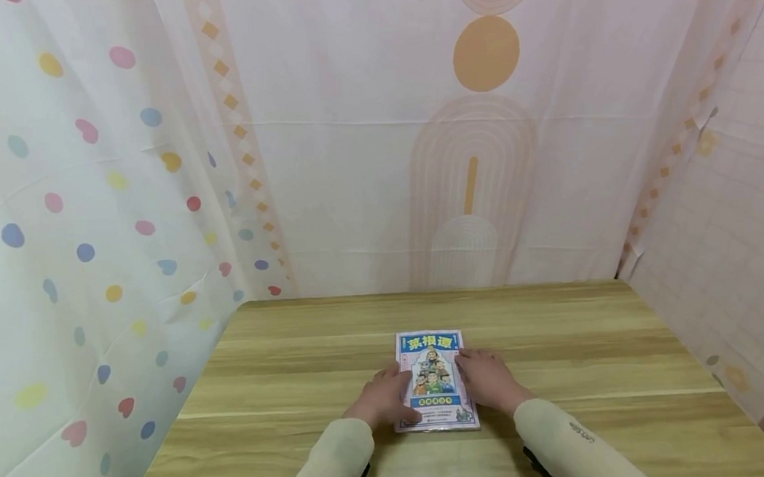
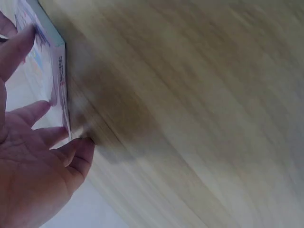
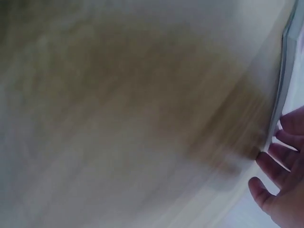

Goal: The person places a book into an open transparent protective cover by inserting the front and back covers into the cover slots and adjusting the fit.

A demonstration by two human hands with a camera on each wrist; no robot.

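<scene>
A thin book (image 1: 434,366) with a blue-framed cartoon cover lies flat on the wooden table (image 1: 298,375), near its front middle. My left hand (image 1: 384,399) rests against the book's left edge, its thumb lying over the lower cover. My right hand (image 1: 487,378) rests against the right edge with fingers laid flat. In the left wrist view, the left hand (image 2: 33,161) has loosely straight fingers (image 2: 78,152) touching the book's (image 2: 47,61) edge. The right wrist view shows the right hand's fingertips (image 3: 280,159) at the book's (image 3: 285,76) lower corner. Both wrist views are blurred.
Patterned curtains close in the table: a dotted curtain (image 1: 61,251) on the left, an arch-patterned curtain (image 1: 469,153) behind, a tiled sheet (image 1: 737,246) on the right. Bare wood extends on both sides of the book.
</scene>
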